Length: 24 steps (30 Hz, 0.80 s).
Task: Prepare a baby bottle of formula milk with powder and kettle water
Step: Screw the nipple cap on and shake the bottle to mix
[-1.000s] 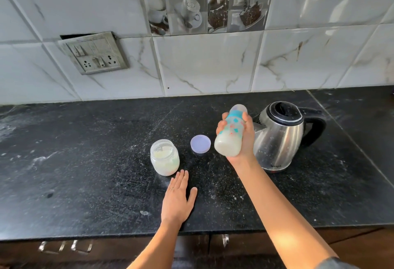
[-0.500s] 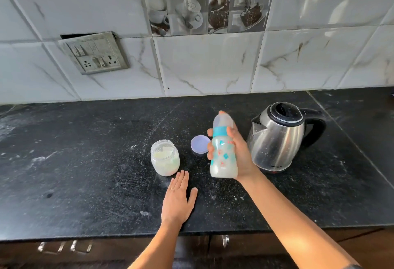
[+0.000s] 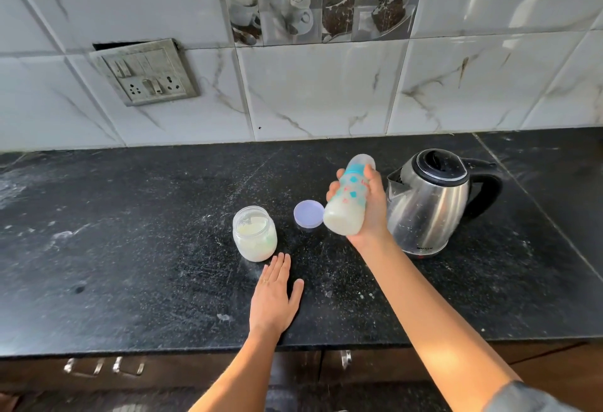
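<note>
Right hand [image 3: 368, 212] gripping 1 tilted baby bottle [image 3: 347, 201] above counter [image 3: 130, 248], left hand [image 3: 274, 297] lying flat, fingers straight, beside jar [image 3: 254, 233].

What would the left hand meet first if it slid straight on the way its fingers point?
Probably the open powder jar, just beyond the fingers of the left hand; the line runs near its right side, so it may only graze it.

**Person: what is worn**

Both forearms [image 3: 228, 375] are bare. The left hand [image 3: 272, 297] has one thin, pale metal ring [image 3: 265, 280] near the base of a finger on the side away from the thumb; which finger is unclear. On the right arm, the edge of a grey-blue cloth sleeve [image 3: 522, 398] shows at the frame's lower corner. The right hand [image 3: 372, 212] is uncovered.
</note>
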Each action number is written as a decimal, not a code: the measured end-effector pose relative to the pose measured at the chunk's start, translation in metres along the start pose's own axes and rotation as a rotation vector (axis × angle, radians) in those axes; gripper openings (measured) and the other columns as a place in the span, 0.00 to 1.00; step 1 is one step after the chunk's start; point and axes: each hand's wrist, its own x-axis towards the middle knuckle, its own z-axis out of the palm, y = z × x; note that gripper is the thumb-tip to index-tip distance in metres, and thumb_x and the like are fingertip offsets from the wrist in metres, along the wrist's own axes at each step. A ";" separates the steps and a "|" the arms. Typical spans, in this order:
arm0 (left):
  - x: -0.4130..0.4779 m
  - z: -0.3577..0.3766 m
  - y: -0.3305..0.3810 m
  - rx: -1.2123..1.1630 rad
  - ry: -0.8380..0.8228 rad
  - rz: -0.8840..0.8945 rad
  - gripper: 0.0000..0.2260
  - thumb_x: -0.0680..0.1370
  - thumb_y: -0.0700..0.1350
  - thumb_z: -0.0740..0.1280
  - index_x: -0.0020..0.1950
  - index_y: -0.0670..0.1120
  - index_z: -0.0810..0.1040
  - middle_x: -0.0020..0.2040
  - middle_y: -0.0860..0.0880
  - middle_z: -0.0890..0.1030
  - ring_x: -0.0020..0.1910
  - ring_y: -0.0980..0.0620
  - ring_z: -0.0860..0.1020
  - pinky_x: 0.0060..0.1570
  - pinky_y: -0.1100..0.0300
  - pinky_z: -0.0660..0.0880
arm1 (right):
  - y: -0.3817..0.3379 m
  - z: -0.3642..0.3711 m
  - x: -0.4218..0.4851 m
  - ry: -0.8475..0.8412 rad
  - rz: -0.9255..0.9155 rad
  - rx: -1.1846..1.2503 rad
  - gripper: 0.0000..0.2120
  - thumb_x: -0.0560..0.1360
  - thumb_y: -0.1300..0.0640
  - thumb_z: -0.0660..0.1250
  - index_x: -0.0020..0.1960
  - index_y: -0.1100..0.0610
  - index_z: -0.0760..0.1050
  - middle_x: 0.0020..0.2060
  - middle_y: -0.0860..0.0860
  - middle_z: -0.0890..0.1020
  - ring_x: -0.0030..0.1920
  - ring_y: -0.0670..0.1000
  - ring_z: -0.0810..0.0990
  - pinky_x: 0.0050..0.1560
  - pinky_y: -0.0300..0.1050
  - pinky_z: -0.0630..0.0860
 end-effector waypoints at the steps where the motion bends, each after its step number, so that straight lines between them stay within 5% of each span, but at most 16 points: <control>1: 0.000 0.000 0.000 0.000 0.001 -0.001 0.28 0.81 0.59 0.51 0.78 0.48 0.53 0.78 0.54 0.54 0.73 0.64 0.43 0.69 0.70 0.34 | 0.003 -0.002 -0.003 -0.024 0.018 -0.032 0.14 0.76 0.48 0.60 0.55 0.57 0.70 0.43 0.53 0.74 0.30 0.50 0.78 0.31 0.41 0.77; 5: 0.001 0.000 0.000 0.000 0.010 -0.003 0.28 0.81 0.59 0.52 0.78 0.48 0.53 0.78 0.54 0.54 0.73 0.65 0.42 0.68 0.71 0.33 | 0.017 -0.004 -0.013 -0.227 0.084 -0.148 0.25 0.71 0.50 0.70 0.66 0.48 0.67 0.44 0.55 0.78 0.32 0.53 0.79 0.33 0.45 0.78; 10: 0.000 -0.002 0.001 -0.014 0.009 -0.005 0.28 0.81 0.58 0.52 0.79 0.49 0.53 0.78 0.54 0.53 0.73 0.64 0.43 0.69 0.70 0.35 | 0.005 0.008 0.010 -0.018 0.042 0.002 0.20 0.71 0.45 0.64 0.56 0.57 0.68 0.41 0.52 0.76 0.31 0.50 0.78 0.32 0.41 0.77; 15: 0.001 0.000 0.000 -0.010 0.008 -0.005 0.28 0.81 0.59 0.51 0.79 0.49 0.53 0.78 0.54 0.53 0.74 0.64 0.43 0.69 0.70 0.35 | 0.020 0.000 -0.004 -0.227 0.074 -0.139 0.28 0.69 0.49 0.73 0.66 0.49 0.68 0.44 0.55 0.79 0.33 0.54 0.79 0.34 0.46 0.78; 20: 0.000 -0.001 0.000 -0.014 0.006 -0.003 0.28 0.81 0.59 0.51 0.79 0.50 0.52 0.78 0.54 0.53 0.75 0.62 0.44 0.70 0.69 0.36 | 0.007 0.006 0.010 -0.065 0.042 -0.039 0.19 0.65 0.45 0.71 0.47 0.58 0.76 0.39 0.53 0.77 0.31 0.50 0.78 0.33 0.41 0.77; 24: 0.000 -0.001 0.000 -0.011 0.006 -0.004 0.28 0.81 0.58 0.51 0.79 0.49 0.53 0.78 0.54 0.53 0.74 0.63 0.44 0.69 0.69 0.35 | 0.024 -0.004 -0.007 -0.141 0.094 -0.108 0.20 0.72 0.51 0.67 0.63 0.50 0.70 0.43 0.55 0.78 0.32 0.54 0.79 0.33 0.46 0.78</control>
